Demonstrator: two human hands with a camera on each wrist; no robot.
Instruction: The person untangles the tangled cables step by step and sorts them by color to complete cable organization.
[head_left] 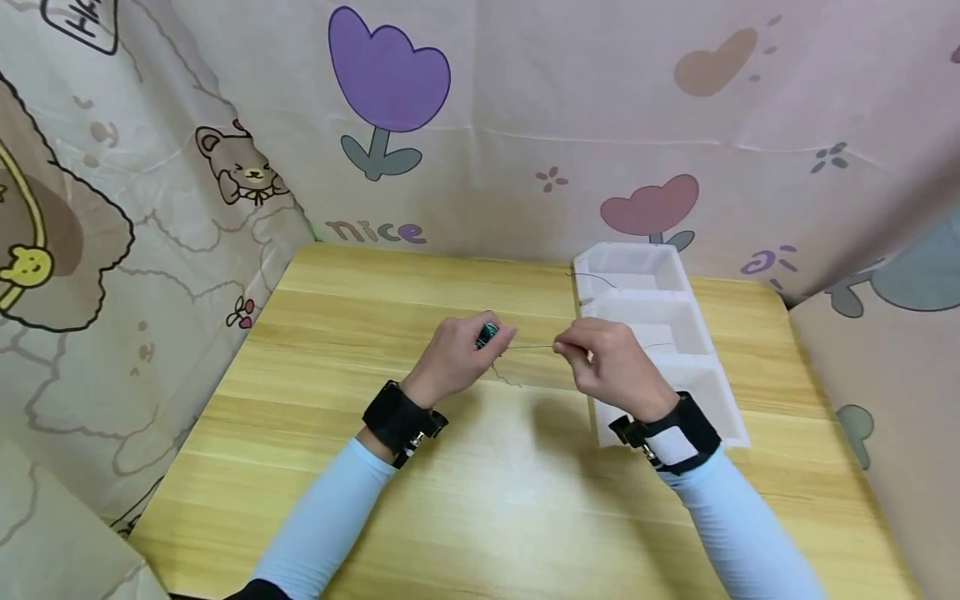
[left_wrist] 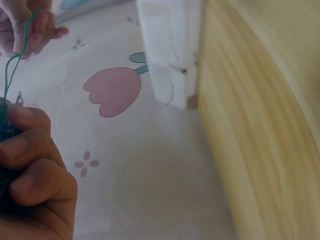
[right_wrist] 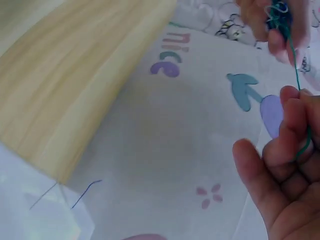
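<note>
My left hand grips a small dark green-blue bundle of thin strands, its fingers curled round it in the left wrist view. A green strand runs from the bundle across to my right hand, pinched there between thumb and finger. In the right wrist view, the end of this green strand comes out below the pinching fingers, while the other fingers are partly spread. A loose thin strand dangles under the left hand. Whether the strands are thread or wire, I cannot tell.
A white tray with three compartments stands at the right, partly behind the right hand. One dark thin strand hangs over its far compartment's edge; another pale strand lies in the middle one. Beneath is a wooden table, with printed cloth behind.
</note>
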